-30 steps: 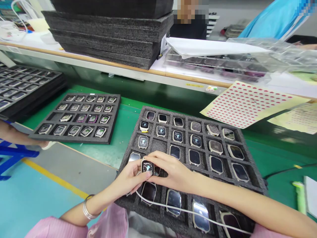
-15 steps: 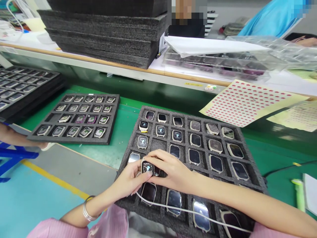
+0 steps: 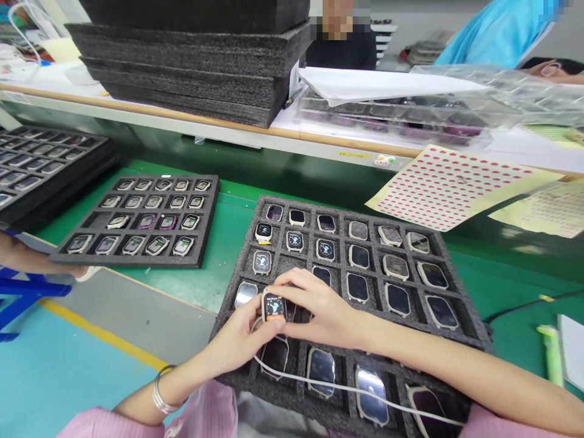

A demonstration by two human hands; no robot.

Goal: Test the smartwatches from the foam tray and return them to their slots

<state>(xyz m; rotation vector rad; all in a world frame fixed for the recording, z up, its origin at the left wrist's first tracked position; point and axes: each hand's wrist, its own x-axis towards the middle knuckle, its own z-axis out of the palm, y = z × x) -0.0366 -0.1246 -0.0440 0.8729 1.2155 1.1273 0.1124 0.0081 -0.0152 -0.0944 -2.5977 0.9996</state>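
Finding: the held watch [image 3: 274, 306], face lit, is over the near-left part of the foam tray [image 3: 291, 263], gripped by both my left hand [image 3: 235, 340] and my right hand [image 3: 326, 310]. Change noted: my left thumb, lying over the lower display half a second ago, now sits at its bottom edge, and an orange band shows there (lettering too small to read). My judgement: more of the face can be checked. A white cable [image 3: 337, 387] crosses the tray.
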